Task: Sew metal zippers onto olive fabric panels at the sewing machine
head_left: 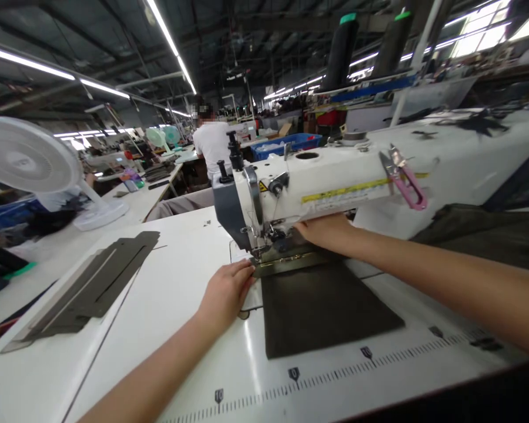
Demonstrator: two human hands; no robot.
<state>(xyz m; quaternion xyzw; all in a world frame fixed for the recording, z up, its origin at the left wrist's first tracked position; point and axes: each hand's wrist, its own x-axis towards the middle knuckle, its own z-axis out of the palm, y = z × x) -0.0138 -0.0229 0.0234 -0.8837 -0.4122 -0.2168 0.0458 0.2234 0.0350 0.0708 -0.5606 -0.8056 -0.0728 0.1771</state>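
Note:
A dark olive fabric panel (326, 311) lies flat on the sewing machine's bed, its front corner toward me. Along its far edge runs a zipper (291, 258) with gold-coloured teeth, passing beside the presser foot (258, 254). My left hand (227, 291) is closed at the zipper's left end, fingers together on the strip's edge just in front of the foot. Reaching under the arm of the white sewing machine (335, 182), my right hand (324, 232) rests by the far side of the fabric. Its fingers are mostly hidden behind the needle head.
Stacked olive fabric pieces (92, 285) lie on the left of the table. Pink-handled thread snips (405, 179) sit on the machine arm. More dark fabric (480, 241) is heaped at right. A white fan (30, 155) stands at left; a person in white (214, 144) is beyond.

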